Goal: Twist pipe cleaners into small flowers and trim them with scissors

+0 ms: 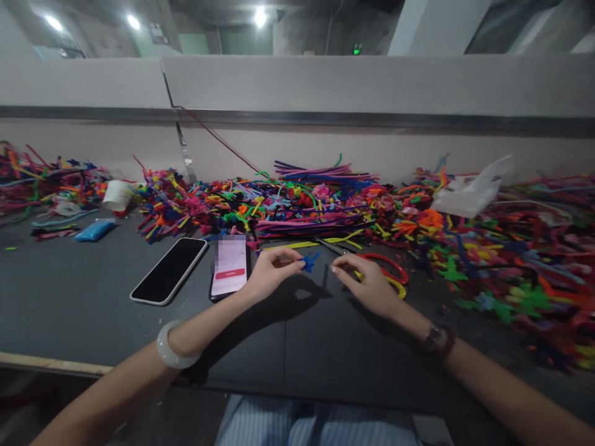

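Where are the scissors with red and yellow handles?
The scissors lie on the dark table, right of centre in the head view, partly behind the right hand.

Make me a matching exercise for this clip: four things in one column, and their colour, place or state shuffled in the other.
Column one:
1. Small blue piece
2. Scissors
3. Cup
4. Phone nearer the left hand

Column two:
A. White
B. Lit up
C. Between the left thumb and fingers
D. Red-and-yellow-handled

Pairs: 1-C, 2-D, 3-A, 4-B
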A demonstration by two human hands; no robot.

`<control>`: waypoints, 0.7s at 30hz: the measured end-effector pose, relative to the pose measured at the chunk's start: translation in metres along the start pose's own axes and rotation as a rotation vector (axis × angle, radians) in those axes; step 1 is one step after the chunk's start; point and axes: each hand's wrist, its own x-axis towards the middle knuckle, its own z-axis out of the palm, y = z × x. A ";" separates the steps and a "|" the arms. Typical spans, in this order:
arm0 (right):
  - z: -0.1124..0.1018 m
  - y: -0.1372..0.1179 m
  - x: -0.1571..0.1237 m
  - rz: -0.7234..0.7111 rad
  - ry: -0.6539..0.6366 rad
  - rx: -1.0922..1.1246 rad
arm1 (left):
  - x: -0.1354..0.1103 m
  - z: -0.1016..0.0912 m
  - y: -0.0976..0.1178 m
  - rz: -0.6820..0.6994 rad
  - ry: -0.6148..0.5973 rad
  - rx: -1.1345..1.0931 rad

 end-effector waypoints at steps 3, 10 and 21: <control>0.014 -0.014 0.007 0.041 -0.058 0.156 | -0.002 0.001 0.002 -0.013 -0.014 0.050; 0.028 -0.012 0.009 0.072 -0.068 0.282 | -0.002 0.002 0.000 -0.003 -0.085 0.081; 0.024 -0.007 0.007 0.131 -0.166 0.419 | 0.000 -0.002 -0.006 -0.147 -0.183 0.045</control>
